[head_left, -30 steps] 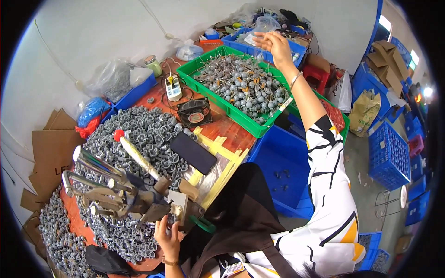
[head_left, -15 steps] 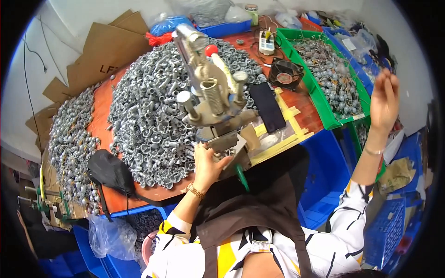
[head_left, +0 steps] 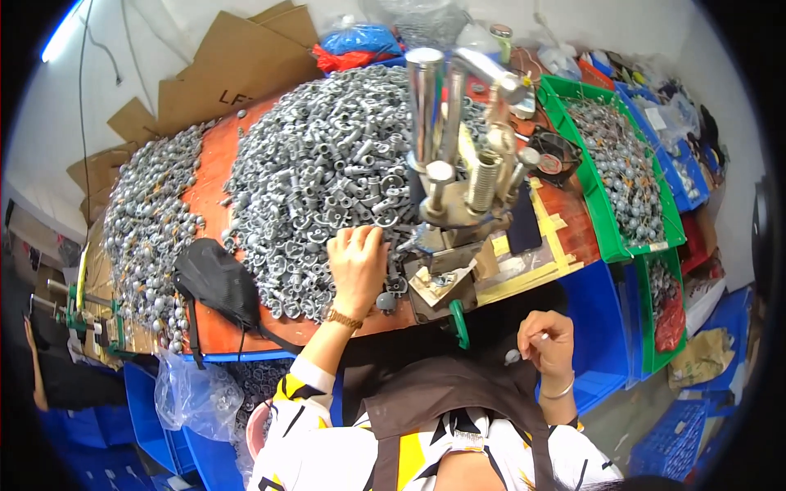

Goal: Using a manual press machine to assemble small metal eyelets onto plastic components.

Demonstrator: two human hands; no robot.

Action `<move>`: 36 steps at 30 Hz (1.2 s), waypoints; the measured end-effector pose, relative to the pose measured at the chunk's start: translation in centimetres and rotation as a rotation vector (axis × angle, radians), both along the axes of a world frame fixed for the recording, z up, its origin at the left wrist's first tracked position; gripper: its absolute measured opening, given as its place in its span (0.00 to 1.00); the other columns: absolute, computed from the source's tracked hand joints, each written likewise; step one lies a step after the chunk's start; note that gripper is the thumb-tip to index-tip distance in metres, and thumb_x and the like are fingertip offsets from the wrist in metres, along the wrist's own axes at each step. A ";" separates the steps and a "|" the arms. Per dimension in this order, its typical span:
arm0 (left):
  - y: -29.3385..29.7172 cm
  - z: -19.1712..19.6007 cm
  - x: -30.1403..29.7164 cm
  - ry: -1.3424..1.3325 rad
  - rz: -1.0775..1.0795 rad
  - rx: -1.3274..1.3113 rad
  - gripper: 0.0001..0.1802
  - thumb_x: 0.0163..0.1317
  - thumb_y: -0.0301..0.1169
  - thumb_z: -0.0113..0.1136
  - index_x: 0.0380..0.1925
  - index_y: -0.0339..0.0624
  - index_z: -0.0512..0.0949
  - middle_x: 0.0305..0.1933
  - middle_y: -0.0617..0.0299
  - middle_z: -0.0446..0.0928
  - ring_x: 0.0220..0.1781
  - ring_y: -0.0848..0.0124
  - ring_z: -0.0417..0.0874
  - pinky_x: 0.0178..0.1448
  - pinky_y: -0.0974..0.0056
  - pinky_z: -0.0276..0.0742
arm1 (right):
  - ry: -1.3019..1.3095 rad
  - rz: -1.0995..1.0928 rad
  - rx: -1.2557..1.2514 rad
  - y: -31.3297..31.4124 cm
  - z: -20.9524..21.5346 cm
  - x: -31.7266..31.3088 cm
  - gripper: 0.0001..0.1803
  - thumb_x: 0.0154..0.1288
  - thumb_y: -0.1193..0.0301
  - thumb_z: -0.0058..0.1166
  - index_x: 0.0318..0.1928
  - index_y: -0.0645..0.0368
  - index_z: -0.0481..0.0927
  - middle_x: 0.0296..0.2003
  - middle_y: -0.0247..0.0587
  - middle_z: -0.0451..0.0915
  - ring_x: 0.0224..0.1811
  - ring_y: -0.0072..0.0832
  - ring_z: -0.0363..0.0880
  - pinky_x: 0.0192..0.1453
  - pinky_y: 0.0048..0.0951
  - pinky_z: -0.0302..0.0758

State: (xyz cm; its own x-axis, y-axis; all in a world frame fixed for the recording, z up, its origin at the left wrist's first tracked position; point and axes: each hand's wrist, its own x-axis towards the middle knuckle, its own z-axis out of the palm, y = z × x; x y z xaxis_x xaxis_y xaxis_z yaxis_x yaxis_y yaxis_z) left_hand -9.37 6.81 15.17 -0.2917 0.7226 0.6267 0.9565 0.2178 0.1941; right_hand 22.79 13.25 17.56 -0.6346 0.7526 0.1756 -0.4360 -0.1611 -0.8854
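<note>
My left hand (head_left: 358, 270) reaches into the big pile of grey plastic fittings (head_left: 319, 172). Its fingers are bent down among them, and what they pinch, if anything, is hidden. Over my lap, my right hand (head_left: 547, 344) is closed in a pinch. A small grey ball part (head_left: 512, 357) shows at its fingertips, seemingly held there. Between my hands stands a metal hand press (head_left: 467, 196) with a spring and posts, and a green handle (head_left: 458, 324) projects from its base. A round grey part (head_left: 386, 302) lies beside that base.
At right, a green tray (head_left: 610, 237) holds many wired ball parts, with a small fan (head_left: 557, 155) beside it. More ball parts (head_left: 147, 213) heap at far left, near a black bag (head_left: 214, 282). Blue bins (head_left: 594, 327) stand below the table edge.
My right hand has come down from its raised place beyond the green tray to my lap. My left hand has left the press base for the pile. The whole view has shifted.
</note>
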 end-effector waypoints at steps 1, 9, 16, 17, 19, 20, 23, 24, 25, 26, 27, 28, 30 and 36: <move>0.5 -0.2 -0.2 0.030 0.002 -0.044 0.19 0.49 0.29 0.68 0.43 0.44 0.79 0.43 0.62 0.79 0.46 0.60 0.75 0.50 0.56 0.67 | -0.057 -0.031 0.041 -0.2 -0.4 0.1 0.02 0.61 0.82 0.55 0.34 0.66 0.80 0.24 0.42 0.79 0.19 0.20 0.74 0.20 0.16 0.68; 0.4 -1.0 -1.0 0.113 0.009 0.075 0.13 0.55 0.26 0.63 0.42 0.43 0.80 0.38 0.63 0.81 0.40 0.65 0.77 0.49 0.59 0.68 | -0.437 -0.238 0.237 -0.2 0.8 -1.7 0.02 0.60 0.82 0.58 0.33 0.64 0.81 0.24 0.33 0.80 0.23 0.14 0.76 0.25 0.13 0.67; -2.3 0.4 3.9 -2.008 -0.552 0.520 0.21 0.71 0.28 0.52 0.63 0.41 0.66 0.46 0.58 0.79 0.51 0.65 0.81 0.61 0.57 0.76 | -0.576 -0.148 0.334 -0.8 0.5 -5.6 0.05 0.60 0.77 0.62 0.29 0.64 0.80 0.19 0.30 0.77 0.22 0.11 0.71 0.25 0.17 0.67; -2.7 -0.2 4.6 -2.304 -0.584 0.511 0.21 0.72 0.32 0.50 0.63 0.41 0.66 0.51 0.55 0.76 0.54 0.59 0.80 0.65 0.52 0.74 | -0.583 -0.113 0.343 -1.0 0.7 -6.4 0.06 0.60 0.76 0.62 0.29 0.64 0.79 0.19 0.29 0.76 0.21 0.11 0.70 0.25 0.18 0.66; -3.2 -0.2 6.9 -2.577 -0.546 0.565 0.21 0.74 0.36 0.47 0.63 0.41 0.65 0.52 0.53 0.75 0.57 0.57 0.78 0.66 0.51 0.73 | -0.521 -0.071 0.386 -1.1 0.8 -8.2 0.08 0.60 0.77 0.62 0.27 0.63 0.77 0.17 0.27 0.74 0.20 0.10 0.67 0.23 0.17 0.62; -3.3 -0.6 7.6 -2.607 -0.579 0.583 0.20 0.74 0.37 0.46 0.61 0.41 0.66 0.54 0.52 0.74 0.59 0.55 0.76 0.66 0.50 0.72 | -0.488 -0.045 0.289 -1.4 0.6 -9.0 0.09 0.61 0.76 0.62 0.25 0.63 0.76 0.17 0.25 0.72 0.20 0.09 0.65 0.23 0.17 0.61; -3.1 -2.0 8.9 -2.396 -0.594 0.619 0.18 0.74 0.36 0.47 0.59 0.41 0.68 0.53 0.53 0.75 0.60 0.56 0.75 0.66 0.51 0.72 | -0.480 -0.087 0.348 -1.7 0.0 -10.2 0.09 0.62 0.76 0.61 0.27 0.63 0.76 0.18 0.24 0.72 0.21 0.08 0.63 0.24 0.17 0.61; -2.9 -2.2 9.1 -2.403 -0.602 0.608 0.18 0.74 0.36 0.47 0.59 0.41 0.68 0.53 0.53 0.75 0.60 0.56 0.75 0.66 0.51 0.72 | -0.471 -0.080 0.316 -1.8 0.1 -10.4 0.09 0.62 0.76 0.61 0.27 0.63 0.76 0.18 0.24 0.73 0.22 0.08 0.65 0.24 0.17 0.62; -2.8 -2.3 9.2 -2.413 -0.653 0.616 0.18 0.74 0.36 0.46 0.59 0.41 0.68 0.53 0.54 0.76 0.60 0.56 0.75 0.65 0.50 0.72 | -0.474 -0.090 0.317 -1.9 -0.3 -10.4 0.09 0.62 0.76 0.61 0.27 0.63 0.76 0.18 0.24 0.73 0.22 0.08 0.65 0.24 0.17 0.62; -2.7 -2.4 9.3 -2.421 -0.704 0.624 0.18 0.74 0.36 0.45 0.59 0.42 0.68 0.53 0.55 0.76 0.61 0.55 0.75 0.65 0.50 0.72 | -0.467 -0.108 0.322 -2.0 -0.9 -10.4 0.08 0.62 0.76 0.61 0.27 0.63 0.76 0.18 0.24 0.73 0.22 0.08 0.66 0.25 0.17 0.64; -2.7 -2.4 9.4 -2.423 -0.709 0.615 0.18 0.74 0.36 0.45 0.59 0.42 0.68 0.53 0.55 0.76 0.61 0.55 0.75 0.65 0.50 0.72 | -0.457 -0.124 0.325 -2.0 -1.1 -10.4 0.08 0.62 0.76 0.61 0.27 0.63 0.76 0.18 0.25 0.74 0.22 0.08 0.67 0.25 0.17 0.65; -2.7 -2.2 9.6 -2.407 -0.720 0.609 0.18 0.74 0.36 0.45 0.59 0.43 0.67 0.53 0.55 0.76 0.61 0.55 0.75 0.65 0.49 0.71 | -0.520 -0.110 0.342 -2.0 -0.8 -10.2 0.08 0.62 0.76 0.61 0.27 0.63 0.76 0.19 0.25 0.76 0.23 0.08 0.69 0.26 0.17 0.67; -2.8 -2.3 9.7 -2.365 -0.771 0.606 0.18 0.75 0.37 0.43 0.60 0.43 0.66 0.56 0.53 0.76 0.62 0.54 0.74 0.67 0.49 0.69 | -0.511 -0.117 0.331 -2.1 -0.7 -10.2 0.08 0.61 0.75 0.61 0.27 0.63 0.76 0.18 0.28 0.76 0.22 0.10 0.70 0.25 0.19 0.68; -3.5 -1.8 10.5 -2.096 -0.705 0.467 0.19 0.76 0.38 0.40 0.61 0.41 0.65 0.60 0.45 0.72 0.63 0.54 0.73 0.67 0.51 0.68 | -0.436 -0.081 0.234 -2.9 -1.0 -10.7 0.08 0.63 0.76 0.60 0.27 0.64 0.76 0.19 0.28 0.77 0.22 0.10 0.72 0.25 0.18 0.68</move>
State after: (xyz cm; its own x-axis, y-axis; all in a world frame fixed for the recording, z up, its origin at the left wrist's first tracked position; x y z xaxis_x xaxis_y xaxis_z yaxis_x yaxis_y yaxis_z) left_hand 1.17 3.26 13.41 -0.4018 0.9155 -0.0198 -0.7171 -0.3012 0.6285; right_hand 12.05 10.38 16.53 -0.6277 0.7747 0.0768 -0.0204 0.0822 -0.9964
